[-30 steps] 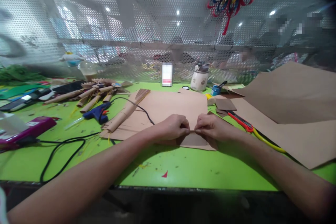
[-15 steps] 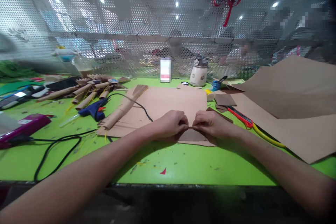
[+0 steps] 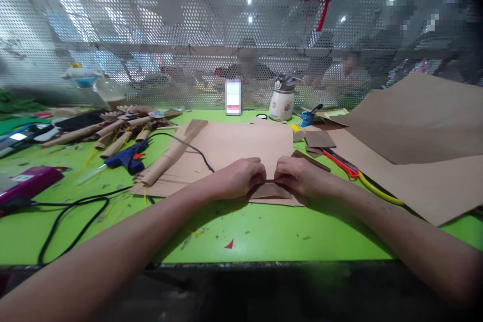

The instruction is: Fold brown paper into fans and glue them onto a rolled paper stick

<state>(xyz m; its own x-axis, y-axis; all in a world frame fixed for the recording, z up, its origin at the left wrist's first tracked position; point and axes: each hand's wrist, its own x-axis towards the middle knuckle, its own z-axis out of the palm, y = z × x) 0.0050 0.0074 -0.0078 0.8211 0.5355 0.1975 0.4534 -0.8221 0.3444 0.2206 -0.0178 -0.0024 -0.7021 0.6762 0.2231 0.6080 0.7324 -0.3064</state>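
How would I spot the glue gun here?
On the green table, find the brown sheet in the middle. Left of the paper roll on it lies the glue gun. Dark blue with an orange trigger, it contrasts with the brown rolls behind.

Left hand (image 3: 241, 178) and right hand (image 3: 299, 176) pinch brown paper (image 3: 270, 191) between their fingers (image 3: 259, 174).

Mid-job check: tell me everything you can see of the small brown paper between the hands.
The brown paper looks thin and plain, darker than the pale sheet beneath it. It sits by that sheet's near edge, between the left hand and right hand. Fingertips of both hands pinch its far edge, which shows as a narrow ridge; whether folded or rolled, I cannot tell. The part nearer the viewer spreads out below the ridge. The hands hide its sides.
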